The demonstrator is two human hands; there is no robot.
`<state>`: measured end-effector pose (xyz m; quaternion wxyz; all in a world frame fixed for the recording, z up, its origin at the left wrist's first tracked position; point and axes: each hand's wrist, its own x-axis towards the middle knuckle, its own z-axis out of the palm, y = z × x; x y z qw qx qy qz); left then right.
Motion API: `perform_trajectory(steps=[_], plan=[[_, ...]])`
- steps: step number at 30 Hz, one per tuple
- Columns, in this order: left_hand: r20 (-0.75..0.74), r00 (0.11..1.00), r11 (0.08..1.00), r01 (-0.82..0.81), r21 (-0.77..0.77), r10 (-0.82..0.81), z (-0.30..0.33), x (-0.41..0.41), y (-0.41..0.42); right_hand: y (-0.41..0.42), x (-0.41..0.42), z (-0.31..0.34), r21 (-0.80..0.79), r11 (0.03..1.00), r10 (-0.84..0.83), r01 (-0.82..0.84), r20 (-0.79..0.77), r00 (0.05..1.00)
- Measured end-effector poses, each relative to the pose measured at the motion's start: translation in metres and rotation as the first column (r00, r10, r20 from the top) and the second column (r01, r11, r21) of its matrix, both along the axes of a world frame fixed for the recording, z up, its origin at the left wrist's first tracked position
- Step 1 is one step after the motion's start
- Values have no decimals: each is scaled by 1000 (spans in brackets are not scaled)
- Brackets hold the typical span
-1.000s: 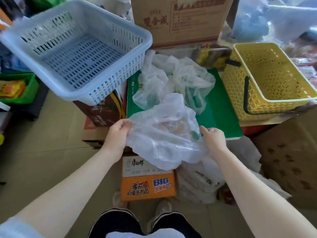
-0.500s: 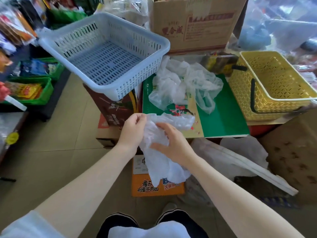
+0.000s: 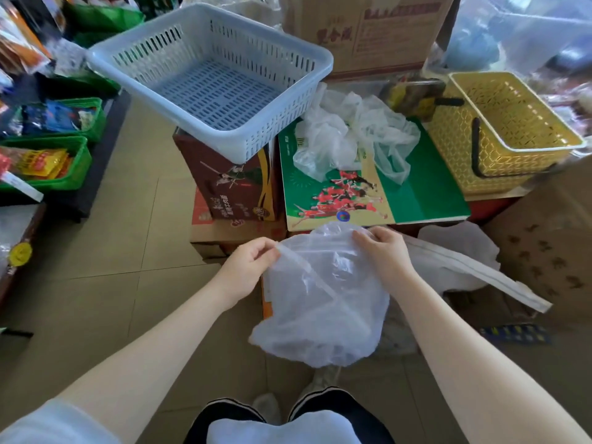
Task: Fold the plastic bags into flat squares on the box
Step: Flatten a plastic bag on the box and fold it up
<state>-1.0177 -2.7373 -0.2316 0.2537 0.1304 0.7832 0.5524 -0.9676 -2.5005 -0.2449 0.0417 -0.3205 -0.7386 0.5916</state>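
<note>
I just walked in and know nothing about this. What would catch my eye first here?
Front and centre, two hands, the left hand and right hand, hold a clear plastic bag up by its top edge, below the green box. On that box lies a heap of crumpled bags. Behind it, a big pale blue basket sits tilted on the left and a yellow basket on the right.
</note>
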Motion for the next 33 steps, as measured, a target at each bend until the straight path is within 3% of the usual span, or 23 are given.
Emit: perform_trajectory(steps=[4,5,7,9,13,15,21,24,27,33], plan=[[-145,989,998,-12,-56,4,8,8,-3,-11,11,-7,367,904,93,-219,331,939],[-192,981,998,-4,-63,-8,10,9,-2,-21,11,-1,448,859,117,-247,299,947],[-271,963,998,-9,-69,-10,13,9,-3,-44,13,18,514,824,224,-237,87,971],[-314,949,997,-55,-52,37,14,8,-6,-66,19,38,485,825,363,-291,-61,930],[-319,944,997,-79,25,83,20,10,-13,-90,24,43,465,726,555,-507,39,831],[-349,936,999,-35,32,44,24,13,-16,-102,24,39,425,738,566,-525,35,824],[-383,924,1000,-20,6,20,24,20,-30,-114,16,30,357,846,474,-396,-166,865],[-320,947,998,22,-65,-42,13,22,-40,-107,14,37,71,942,334,-327,-258,907],[-221,969,993,94,-75,-109,1,26,-45,-101,15,42,-124,947,241,-295,-330,913],[-304,952,999,40,1,-38,-3,31,-44,-85,20,44,-149,970,138,-190,-302,943]])
